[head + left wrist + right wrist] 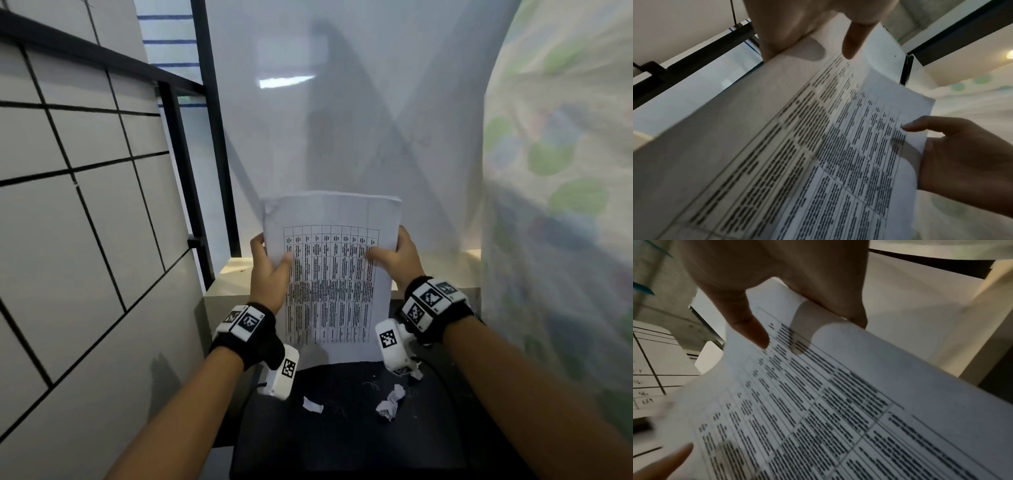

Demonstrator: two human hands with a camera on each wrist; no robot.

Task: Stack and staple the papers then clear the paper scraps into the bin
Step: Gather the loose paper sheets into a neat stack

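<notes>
A stack of white papers printed with a table stands upright on its lower edge on the dark seat. My left hand grips the stack's left edge, thumb on the front and fingers behind. My right hand grips the right edge the same way. The left wrist view shows the papers from below, with my left hand at top and my right hand at right. In the right wrist view my right hand pinches the papers. Crumpled paper scraps and a smaller scrap lie on the seat.
A white tiled wall with dark grid lines rises on the left. A black metal frame and a pale sheet stand behind. Leaf-patterned fabric hangs on the right. A beige ledge sits behind the seat.
</notes>
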